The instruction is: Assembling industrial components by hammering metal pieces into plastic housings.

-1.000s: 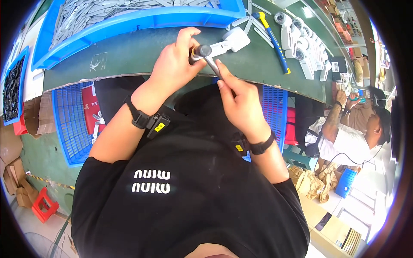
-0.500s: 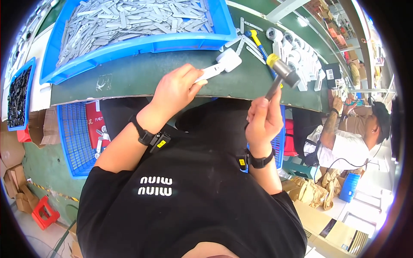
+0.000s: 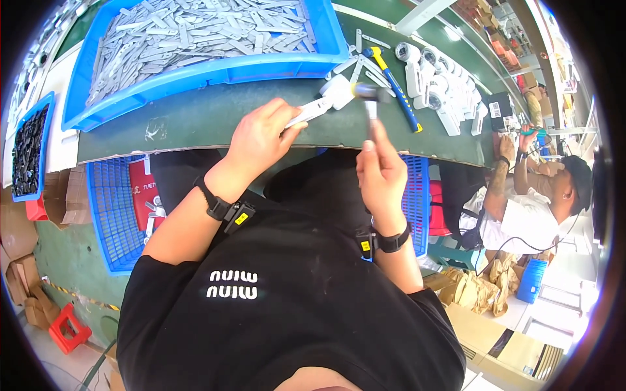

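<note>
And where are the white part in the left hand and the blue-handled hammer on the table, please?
White part (image 3: 313,110): head view, on its arm.
Blue-handled hammer (image 3: 399,94): head view, on its handle.

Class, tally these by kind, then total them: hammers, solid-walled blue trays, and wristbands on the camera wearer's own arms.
Hammers: 2
Solid-walled blue trays: 2
Camera wearer's wristbands: 2
Total: 6
</note>
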